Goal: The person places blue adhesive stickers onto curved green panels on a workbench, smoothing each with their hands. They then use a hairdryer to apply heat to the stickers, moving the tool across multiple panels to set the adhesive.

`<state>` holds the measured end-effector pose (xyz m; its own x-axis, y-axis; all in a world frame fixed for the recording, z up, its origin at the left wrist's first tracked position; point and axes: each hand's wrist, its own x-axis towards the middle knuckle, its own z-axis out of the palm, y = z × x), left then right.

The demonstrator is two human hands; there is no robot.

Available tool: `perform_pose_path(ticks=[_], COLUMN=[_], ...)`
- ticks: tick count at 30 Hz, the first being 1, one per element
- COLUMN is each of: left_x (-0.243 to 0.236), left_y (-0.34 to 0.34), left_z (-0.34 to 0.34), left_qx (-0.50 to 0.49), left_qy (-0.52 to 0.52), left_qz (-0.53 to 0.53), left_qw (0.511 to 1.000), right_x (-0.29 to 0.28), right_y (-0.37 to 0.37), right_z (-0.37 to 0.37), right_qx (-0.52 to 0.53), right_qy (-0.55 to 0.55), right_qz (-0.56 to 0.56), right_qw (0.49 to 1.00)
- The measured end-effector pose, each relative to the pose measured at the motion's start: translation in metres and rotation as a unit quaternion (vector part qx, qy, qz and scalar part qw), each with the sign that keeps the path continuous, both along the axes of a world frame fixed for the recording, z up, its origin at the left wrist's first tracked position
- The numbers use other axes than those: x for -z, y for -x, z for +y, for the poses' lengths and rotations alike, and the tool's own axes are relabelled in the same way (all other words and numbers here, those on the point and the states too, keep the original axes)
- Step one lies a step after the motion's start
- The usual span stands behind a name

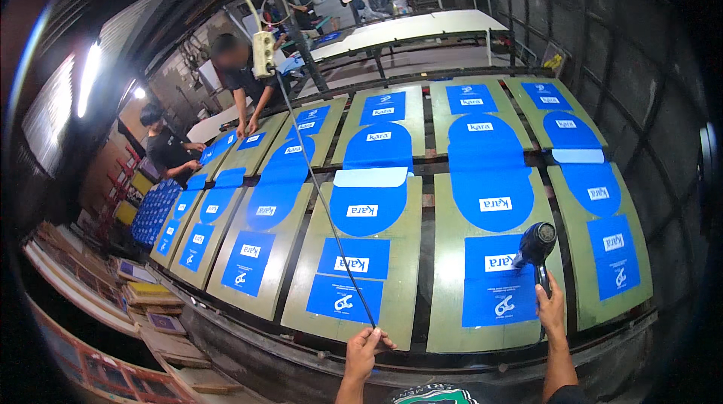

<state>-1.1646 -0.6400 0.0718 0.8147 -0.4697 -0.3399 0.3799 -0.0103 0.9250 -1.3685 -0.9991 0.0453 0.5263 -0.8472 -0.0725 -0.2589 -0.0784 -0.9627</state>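
Observation:
My right hand [551, 306] is closed around the handle of a black hair dryer [538, 241]. Its nozzle points left at a blue fabric piece [482, 289] with white print, flat on a greenish board [444, 329]. Near the table's front edge, my left hand [363, 354] pinches a thin black cord [328, 216]. That cord rises, taut, to a white power strip [263, 54] hanging above the table. Closest to my left hand is another board with a printed blue piece [348, 297]. Rounded blue pieces [493, 197] lie farther back across the boards.
Two people work at the table's far left, one standing with hands [247, 131] on a blue piece, another [169, 149] beyond. Wooden frames [154, 295] are stacked at lower left. A long white-topped table [422, 26] stands behind. A dark panelled wall [625, 50] closes the right side.

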Motion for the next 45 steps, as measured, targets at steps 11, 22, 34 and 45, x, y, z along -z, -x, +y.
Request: perform_pose_path(ticks=[11,22,34,45], left_x=[-0.026,-0.016,0.006,-0.006], left_y=[0.001,0.016,-0.006,-0.003], left_z=[-0.020,-0.009,0.016,0.022], left_qx=[0.001,-0.051,-0.014,-0.022], left_qy=[-0.050,0.026,0.069,-0.050], left_qz=[-0.035,-0.042,-0.025,-0.055], left_qw=[0.998,0.997,0.997,0.997], right_x=[0.014,-0.002,0.024,-0.015], right_y=[0.005,0.002,-0.021,0.040], right_z=[-0.008,-0.021,-0.016,0.041], right_qx=[0.026,0.024,0.039,0.075], right_qy=[0.022,0.076,0.039,0.084], right_qz=[0.023,0.041,-0.025,0.087], right_qw=[0.999,0.996,0.998,0.990])
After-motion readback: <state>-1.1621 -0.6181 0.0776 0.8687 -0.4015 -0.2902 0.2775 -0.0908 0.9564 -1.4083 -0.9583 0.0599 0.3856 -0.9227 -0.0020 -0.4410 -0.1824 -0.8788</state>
